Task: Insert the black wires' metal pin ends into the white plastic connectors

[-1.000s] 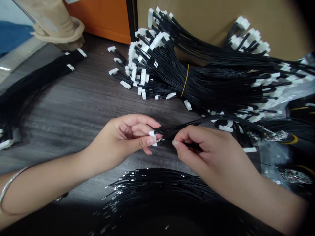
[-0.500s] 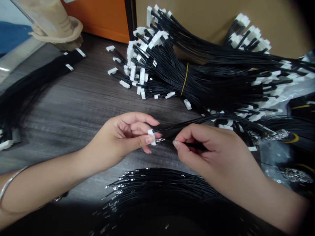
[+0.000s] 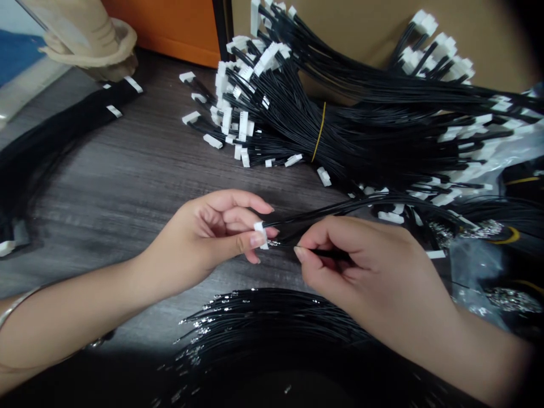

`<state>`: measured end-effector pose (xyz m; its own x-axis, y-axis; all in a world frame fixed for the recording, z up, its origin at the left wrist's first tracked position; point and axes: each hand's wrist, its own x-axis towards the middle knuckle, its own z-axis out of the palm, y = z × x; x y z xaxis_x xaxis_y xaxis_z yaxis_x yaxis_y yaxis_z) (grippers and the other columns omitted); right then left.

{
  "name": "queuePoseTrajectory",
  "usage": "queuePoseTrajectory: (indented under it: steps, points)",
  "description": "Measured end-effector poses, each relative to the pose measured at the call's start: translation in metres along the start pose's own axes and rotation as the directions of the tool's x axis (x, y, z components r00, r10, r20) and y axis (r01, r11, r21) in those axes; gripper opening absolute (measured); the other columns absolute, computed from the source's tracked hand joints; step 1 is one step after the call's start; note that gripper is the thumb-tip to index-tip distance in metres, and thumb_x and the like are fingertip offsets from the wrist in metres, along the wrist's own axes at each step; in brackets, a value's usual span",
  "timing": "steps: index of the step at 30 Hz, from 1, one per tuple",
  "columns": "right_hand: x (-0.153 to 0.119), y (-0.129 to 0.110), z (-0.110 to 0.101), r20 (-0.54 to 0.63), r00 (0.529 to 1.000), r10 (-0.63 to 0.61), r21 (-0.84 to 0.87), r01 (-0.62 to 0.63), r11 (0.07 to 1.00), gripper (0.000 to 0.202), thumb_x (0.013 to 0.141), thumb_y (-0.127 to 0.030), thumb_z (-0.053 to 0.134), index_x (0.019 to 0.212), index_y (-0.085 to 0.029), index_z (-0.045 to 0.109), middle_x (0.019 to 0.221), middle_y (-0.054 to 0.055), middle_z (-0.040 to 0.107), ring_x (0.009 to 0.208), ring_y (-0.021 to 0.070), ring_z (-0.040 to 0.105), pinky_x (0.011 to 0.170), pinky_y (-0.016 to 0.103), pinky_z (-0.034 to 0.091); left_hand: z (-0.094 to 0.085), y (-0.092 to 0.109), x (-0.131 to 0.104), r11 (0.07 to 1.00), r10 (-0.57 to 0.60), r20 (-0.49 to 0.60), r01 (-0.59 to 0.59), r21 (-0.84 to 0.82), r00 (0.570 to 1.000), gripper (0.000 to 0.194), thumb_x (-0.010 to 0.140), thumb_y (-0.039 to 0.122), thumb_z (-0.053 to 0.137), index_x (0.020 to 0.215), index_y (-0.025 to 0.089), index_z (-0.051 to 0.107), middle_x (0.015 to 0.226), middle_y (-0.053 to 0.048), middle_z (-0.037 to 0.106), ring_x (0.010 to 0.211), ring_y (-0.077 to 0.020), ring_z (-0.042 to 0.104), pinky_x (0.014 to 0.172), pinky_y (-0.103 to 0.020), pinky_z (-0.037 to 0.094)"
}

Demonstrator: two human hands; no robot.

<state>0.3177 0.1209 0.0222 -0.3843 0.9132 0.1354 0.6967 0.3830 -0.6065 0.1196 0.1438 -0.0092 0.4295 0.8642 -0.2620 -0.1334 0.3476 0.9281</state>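
Observation:
Between thumb and fingers my left hand (image 3: 212, 235) pinches a small white connector (image 3: 260, 234). Black wires (image 3: 314, 213) run from this connector off to the right, passing behind my right hand (image 3: 361, 266). That hand is closed on black wire, with the thumb and index finger pressed together. Small shiny metal terminals (image 3: 273, 243) show at the connector's right side, close to the right fingertips. Whether they sit inside the connector I cannot tell. Below both hands lies a fan of loose black wires (image 3: 263, 317) with metal tips.
Behind the hands lies a large pile of black cables (image 3: 365, 130) with white connectors, tied by a yellow band (image 3: 319, 131). Another cable bundle (image 3: 55, 130) is at left, beside a cup (image 3: 89, 39). Plastic bags (image 3: 474, 266) lie at right. An orange box (image 3: 170, 28) stands behind.
The whole view has shifted slightly. My right fingertips sit a little further left, nearer the connector. Both grips stay as they were.

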Motion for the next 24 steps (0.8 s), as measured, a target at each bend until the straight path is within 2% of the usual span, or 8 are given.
queuePoseTrajectory:
  steps: [11, 17, 24]
  points:
    - [-0.0008, 0.0, -0.0015, 0.032, 0.999, 0.026, 0.025, -0.027, 0.999, 0.014, 0.07, -0.006, 0.06, 0.064, -0.018, 0.057, 0.056, -0.008, 0.055, 0.049, 0.0028, 0.048, 0.048, 0.016, 0.036, 0.0023, 0.0011, 0.0004, 1.0, 0.0, -0.035, 0.0, 0.005, 0.999, 0.023, 0.072, 0.007, 0.069, 0.092, 0.018, 0.063, 0.066, 0.003, 0.07, 0.074, -0.015, 0.071, 0.057, -0.015, 0.057]
    - [-0.0012, 0.0003, 0.0021, 0.007, 1.0, -0.026, 0.003, 0.026, 1.0, 0.014, 0.071, -0.005, 0.06, 0.068, -0.018, 0.058, 0.057, -0.007, 0.055, 0.049, 0.0036, 0.048, 0.047, 0.017, 0.037, 0.0029, 0.0011, 0.0005, 1.0, 0.006, -0.043, -0.006, -0.002, 0.999, 0.021, 0.072, 0.008, 0.069, 0.09, 0.018, 0.063, 0.065, 0.005, 0.069, 0.065, -0.0114, 0.07, 0.06, -0.016, 0.057]
    - [0.0013, 0.0038, 0.0042, -0.006, 1.0, 0.024, 0.041, -0.023, 0.999, 0.01, 0.076, -0.01, 0.06, 0.072, -0.019, 0.06, 0.061, -0.006, 0.06, 0.052, 0.0047, 0.052, 0.05, 0.017, 0.04, 0.001, 0.0008, 0.0009, 1.0, 0.005, -0.059, -0.004, 0.015, 0.998, 0.022, 0.073, 0.007, 0.067, 0.091, 0.019, 0.063, 0.065, 0.005, 0.069, 0.067, -0.0125, 0.07, 0.059, -0.017, 0.057]
